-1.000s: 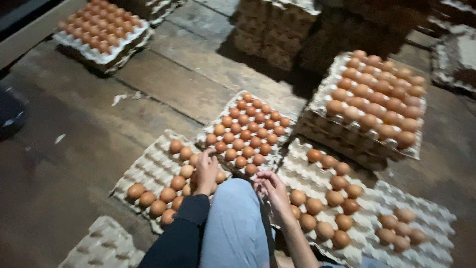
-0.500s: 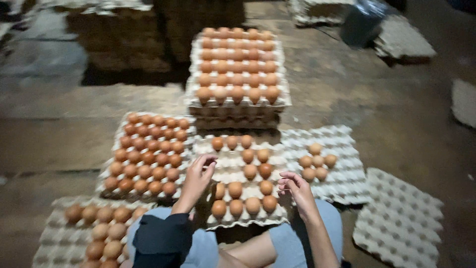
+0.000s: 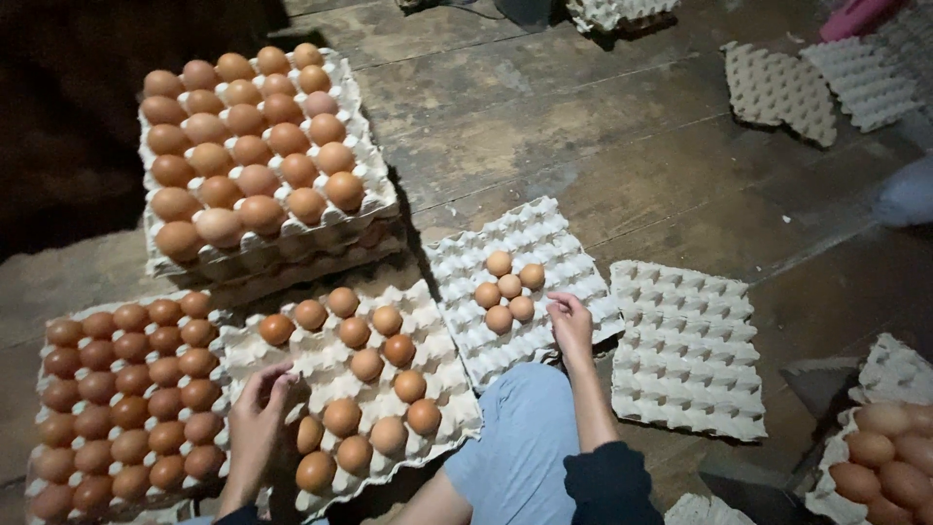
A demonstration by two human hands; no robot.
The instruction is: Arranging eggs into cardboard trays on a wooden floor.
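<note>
The half-filled grey moulded-pulp egg tray [image 3: 335, 365] lies on the dark wooden plank floor [image 3: 603, 146] straight in front of the person's knee, brown eggs [image 3: 342, 416] scattered over about half its cups. The left hand [image 3: 258, 413] rests at this tray's near-left edge, fingers curled over a cup beside an egg; I cannot tell whether they grip an egg or only touch the pulp. The right hand [image 3: 570, 321] lies, fingers bent, on the near edge of a second pulp tray [image 3: 530, 243] just to the right, which carries only a small cluster of five pale brown eggs [image 3: 507, 289]; it appears to hold nothing.

By the look of it, eggs are being sorted between trays, mid-way through. A next move would call for a light fingertip pinch on one egg, lifted straight up clear of its neighbours.

Further right sits an empty pulp tray [image 3: 685, 350]. Left is a full tray of darker eggs [image 3: 121, 389], and behind it a stack of full trays [image 3: 248, 146]. Loose trays [image 3: 782, 87] lie well apart at the top right, another part-filled tray [image 3: 880, 447] at the lower right corner.
</note>
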